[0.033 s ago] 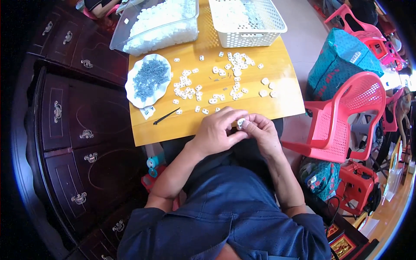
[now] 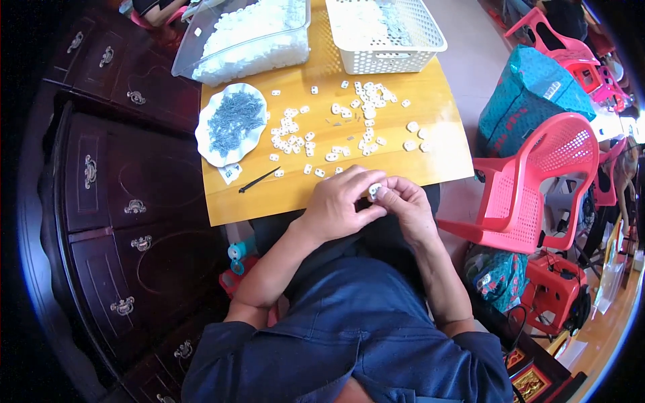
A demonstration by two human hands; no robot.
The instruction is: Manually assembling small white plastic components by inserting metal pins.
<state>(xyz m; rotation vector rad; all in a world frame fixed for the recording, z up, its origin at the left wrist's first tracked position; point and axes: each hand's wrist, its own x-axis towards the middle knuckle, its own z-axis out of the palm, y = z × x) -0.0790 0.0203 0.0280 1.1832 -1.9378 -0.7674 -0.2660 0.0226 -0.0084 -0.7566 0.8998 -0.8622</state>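
Observation:
Close to the table's front edge, my two hands meet around a small white plastic piece point(image 2: 375, 191) with dark holes. My left hand point(image 2: 342, 205) has its thumb and index finger closed at the piece's left side. From the right, my right hand point(image 2: 405, 207) pinches the same piece between thumb and fingers. Just beyond the hands, similar white two-holed pieces point(image 2: 289, 142) lie scattered over the wooden table point(image 2: 430, 111), with a denser pile point(image 2: 369, 99) farther back. A white scalloped plate point(image 2: 203, 142) at the left holds many thin dark metal parts point(image 2: 232, 121).
At the back stand a clear bin point(image 2: 282, 50) of white pieces and a white perforated basket point(image 2: 390, 64). A black pointed tool point(image 2: 259, 180) lies at the table's front left. Dark drawers point(image 2: 101, 168) line the left; a pink chair point(image 2: 517, 181) and teal bag point(image 2: 531, 94) stand right.

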